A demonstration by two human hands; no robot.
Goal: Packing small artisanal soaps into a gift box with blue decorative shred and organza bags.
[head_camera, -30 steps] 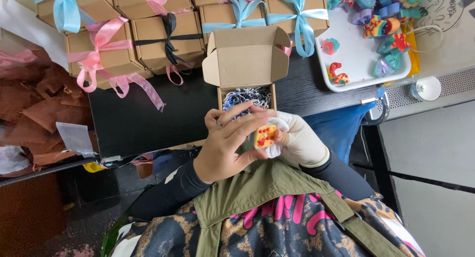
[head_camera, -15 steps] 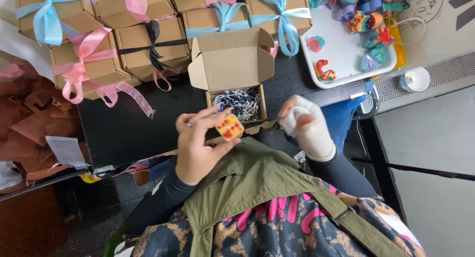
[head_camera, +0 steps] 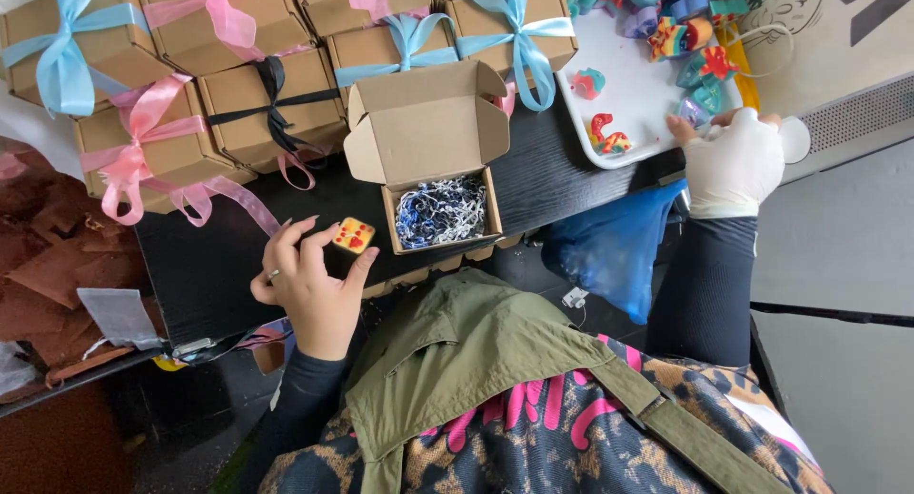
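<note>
The left hand (head_camera: 309, 285) pinches a small square yellow block (head_camera: 353, 235), red-dotted face up, just left of the open cardboard box (head_camera: 426, 132) holding shredded paper (head_camera: 441, 210). The gloved right hand (head_camera: 734, 161) touches a purple piece (head_camera: 687, 111) on the white tray (head_camera: 636, 99) of colourful figures.

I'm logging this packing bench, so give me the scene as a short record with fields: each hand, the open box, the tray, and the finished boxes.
left hand: bare, holds a small yellow square piece with red hearts in its fingertips
right hand: in a white glove, fingers at the white tray
open box: cardboard, lid up, filled with blue and white paper shreds
tray contents: small colourful figures
finished boxes: closed cardboard, tied with blue, pink and black ribbons, behind the open box
</note>
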